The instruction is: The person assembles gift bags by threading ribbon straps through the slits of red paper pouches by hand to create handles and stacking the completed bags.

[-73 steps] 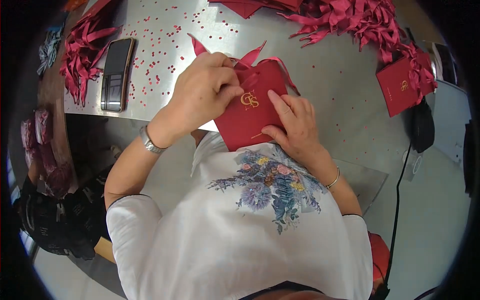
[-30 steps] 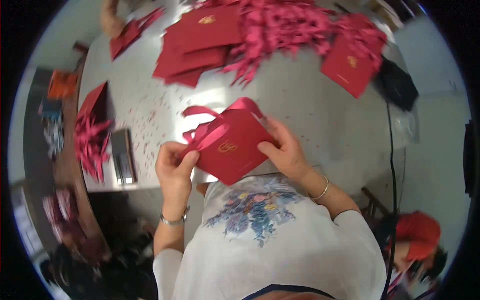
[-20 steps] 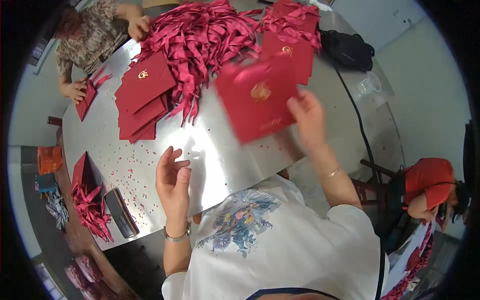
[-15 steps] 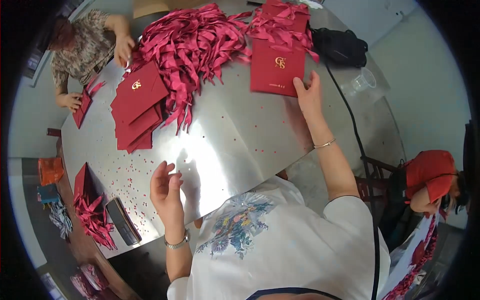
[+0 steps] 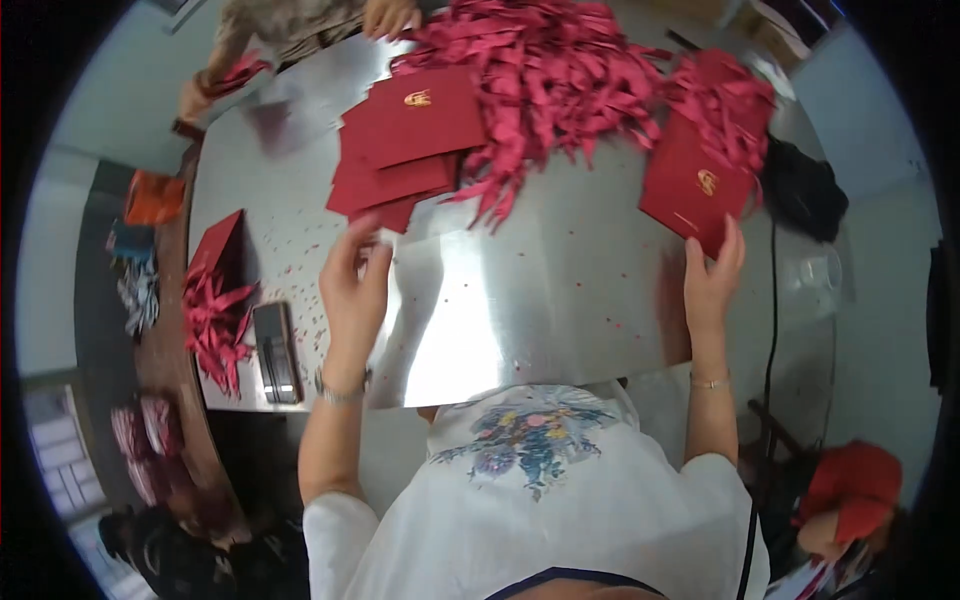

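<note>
Head view: the right hand, at right of the frame, reaches to the lower corner of a flat red paper bag with gold emblem and pink-red ribbon handles. Its thumb and fingers stand parted about that corner, unclenched; contact cannot be confirmed. The bag lies in the upper right, its upper part covered by ribbon loops.

The left hand, left of centre, holds nothing, fingers loosely curved and parted. Its fingertips are at the lower edge of a fanned stack of flat red paper bags; whether they touch cannot be told.

A heap of pink-red satin ribbons occupies the top centre, beside the stack. At left, a black rectangular phone lies on the brushed-metal desk, near small red dots. A soft black pouch sits at far right. A co-worker's hand shows at the top edge.
</note>
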### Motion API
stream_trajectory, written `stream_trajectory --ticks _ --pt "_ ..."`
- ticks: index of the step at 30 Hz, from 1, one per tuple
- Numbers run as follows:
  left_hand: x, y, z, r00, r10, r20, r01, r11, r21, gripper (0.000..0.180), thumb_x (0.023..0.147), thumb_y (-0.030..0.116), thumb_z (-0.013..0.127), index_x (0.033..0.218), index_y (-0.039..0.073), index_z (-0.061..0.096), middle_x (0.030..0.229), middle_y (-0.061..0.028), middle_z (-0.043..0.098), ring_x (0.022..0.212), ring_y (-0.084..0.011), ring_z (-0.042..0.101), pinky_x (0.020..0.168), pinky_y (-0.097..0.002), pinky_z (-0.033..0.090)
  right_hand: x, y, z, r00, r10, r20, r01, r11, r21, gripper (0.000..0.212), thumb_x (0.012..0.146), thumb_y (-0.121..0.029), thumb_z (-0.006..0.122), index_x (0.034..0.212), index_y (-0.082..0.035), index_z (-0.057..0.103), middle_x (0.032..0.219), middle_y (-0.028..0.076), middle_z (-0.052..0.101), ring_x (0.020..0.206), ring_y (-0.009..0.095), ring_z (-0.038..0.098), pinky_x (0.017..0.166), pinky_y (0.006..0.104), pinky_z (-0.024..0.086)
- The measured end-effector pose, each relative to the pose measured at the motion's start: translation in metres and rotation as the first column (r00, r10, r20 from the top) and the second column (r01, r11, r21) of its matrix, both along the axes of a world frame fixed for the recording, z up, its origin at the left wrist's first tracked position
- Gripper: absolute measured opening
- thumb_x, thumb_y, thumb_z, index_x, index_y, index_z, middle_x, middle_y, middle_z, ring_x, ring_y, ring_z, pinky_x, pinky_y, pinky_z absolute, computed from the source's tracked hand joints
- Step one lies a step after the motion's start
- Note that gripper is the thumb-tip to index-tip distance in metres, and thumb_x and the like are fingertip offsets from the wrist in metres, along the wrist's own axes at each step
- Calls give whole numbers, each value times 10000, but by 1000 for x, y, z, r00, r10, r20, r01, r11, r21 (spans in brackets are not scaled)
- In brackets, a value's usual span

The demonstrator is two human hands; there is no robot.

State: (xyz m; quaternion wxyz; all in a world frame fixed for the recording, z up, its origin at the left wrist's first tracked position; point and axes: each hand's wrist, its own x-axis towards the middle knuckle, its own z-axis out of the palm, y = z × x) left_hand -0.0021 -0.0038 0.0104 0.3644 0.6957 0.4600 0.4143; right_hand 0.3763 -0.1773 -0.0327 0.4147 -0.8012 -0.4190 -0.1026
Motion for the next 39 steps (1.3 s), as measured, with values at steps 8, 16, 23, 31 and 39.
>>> stream_trajectory --ticks 8,16,23,31,39 --pt "34 122 -2 840 214 -499 -68 953 294 374 815 346 717 937 -5 679 932 -199 666 893 -363 626 761 -445 502 -64 39 7 919 389 -58 -392 919 -41 495 846 -109 635 1309 -6 496 1351 211 474 1255 361 453 1063 434 363" --pt "50 107 -1 774 255 -580 -192 967 169 434 693 321 824 928 -1 652 934 -179 653 912 -352 618 779 -440 494 -107 82 11 776 619 -117 -624 781 -7 345 801 -65 635 1140 -11 602 1241 187 555 1098 356 537 945 419 447" --pt "27 38 -23 802 372 -467 -346 927 143 331 720 214 801 939 16 651 902 -135 665 866 -310 632 767 -409 496 -138 140 12 695 630 -346 -674 739 -7 406 840 -158 648 1210 -11 570 1216 195 573 1110 377 545 945 427 448" --pt "7 18 -14 755 377 -536 -182 906 381 274 770 197 751 957 33 637 963 -133 636 933 -327 591 801 -410 463 -159 166 6 868 495 -35 -489 843 -224 471 802 -209 713 1227 -63 573 1083 122 601 985 304 578 850 406 474" --pt "23 91 0 661 248 -708 117 898 423 375 826 256 695 1140 60 630 1076 -123 651 1003 -321 594 828 -406 471 -155 139 -7 754 654 53 -634 747 -199 285 808 -149 673 1081 -74 642 1056 83 606 978 292 565 845 405 461"
